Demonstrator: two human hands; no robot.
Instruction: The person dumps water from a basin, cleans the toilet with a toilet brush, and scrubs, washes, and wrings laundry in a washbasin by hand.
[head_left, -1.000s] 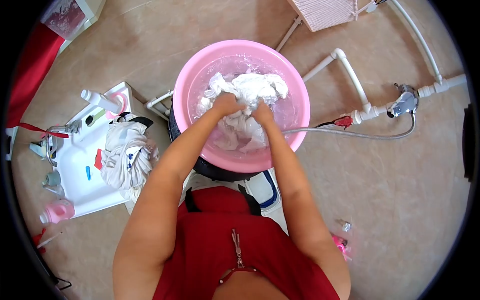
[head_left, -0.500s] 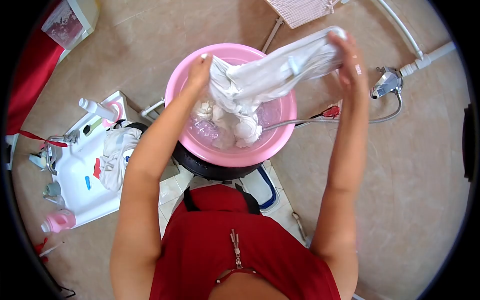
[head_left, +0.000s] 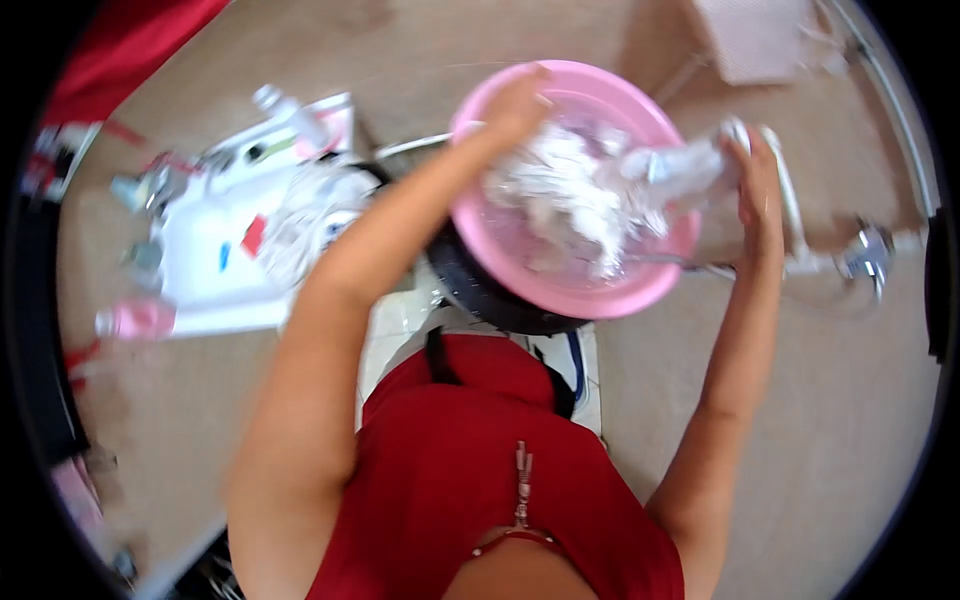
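A wet white garment point(head_left: 680, 172) hangs from my right hand point(head_left: 760, 185), whose fingers are closed on its end at the right side of the pink basin point(head_left: 572, 294). Its other end drops into the basin, among bunched white laundry point(head_left: 565, 180) lying in water. Over the basin's upper left rim is my left hand point(head_left: 515, 105), smeared by motion. I cannot tell whether its fingers still hold any cloth. A thin hose point(head_left: 655, 258) runs over the right rim into the water.
The basin rests on a black round tub point(head_left: 500, 300). To the left, a white sink point(head_left: 195, 255) holds more white cloth point(head_left: 315, 215), with a white bottle point(head_left: 290, 112) and a pink bottle point(head_left: 140, 320) at its edges. A chrome wall fitting point(head_left: 868, 255) is at right.
The stretched garment has come down, its left part dropping onto the laundry in the basin. My left hand now sits apart from most of the cloth. The whole view has shifted.
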